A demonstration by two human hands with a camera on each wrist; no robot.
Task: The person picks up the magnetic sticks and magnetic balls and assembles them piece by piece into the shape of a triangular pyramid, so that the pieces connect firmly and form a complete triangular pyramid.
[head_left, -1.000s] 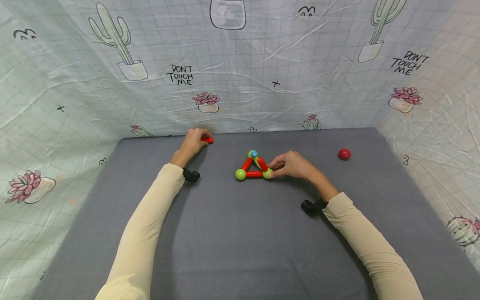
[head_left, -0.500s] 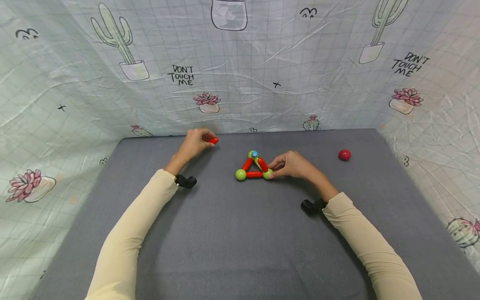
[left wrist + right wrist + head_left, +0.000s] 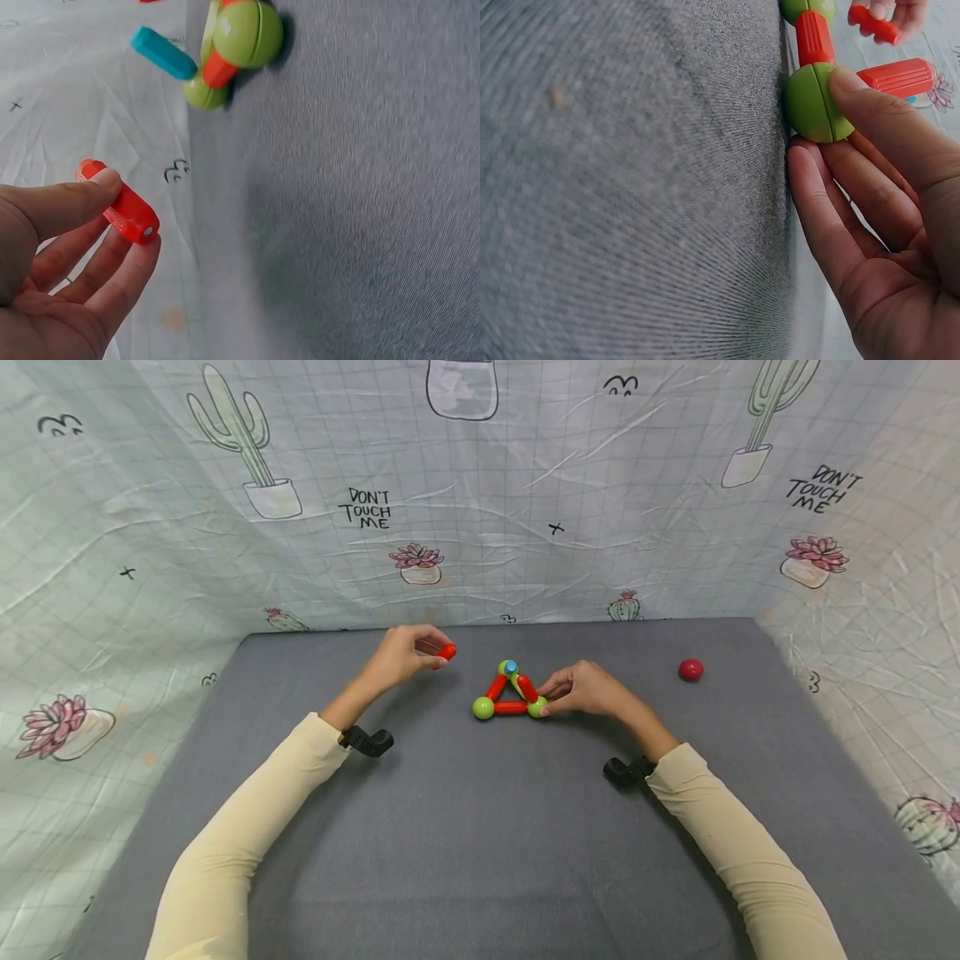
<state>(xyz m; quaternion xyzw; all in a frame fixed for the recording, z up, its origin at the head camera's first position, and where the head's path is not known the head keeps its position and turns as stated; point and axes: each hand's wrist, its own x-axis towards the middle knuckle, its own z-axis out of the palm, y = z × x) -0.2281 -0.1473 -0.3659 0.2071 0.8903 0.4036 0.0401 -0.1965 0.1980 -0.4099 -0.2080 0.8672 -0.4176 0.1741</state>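
My left hand (image 3: 405, 657) pinches a red magnetic rod (image 3: 127, 204) between thumb and fingertips, raised over the back of the table. A metal tip shows at the rod's end. To its right lies a triangle of green balls, red rods and one light green rod. From the back ball (image 3: 204, 93) a blue rod (image 3: 162, 52) sticks up; another red rod (image 3: 900, 76) rises from the right corner. My right hand (image 3: 588, 689) grips that corner's green ball (image 3: 814, 103), thumb on top and fingers below. A third green ball (image 3: 483, 707) marks the left corner.
A dark red ball (image 3: 691, 670) sits on the grey table (image 3: 465, 827) at the back right, beyond my right hand. Behind the table's back edge hangs a cloth (image 3: 495, 485) printed with cacti. A black camera is strapped to each wrist.
My left hand has lifted the red rod off the back of the table and carried it right, nearer the triangle. The right hand has stayed at its ball.
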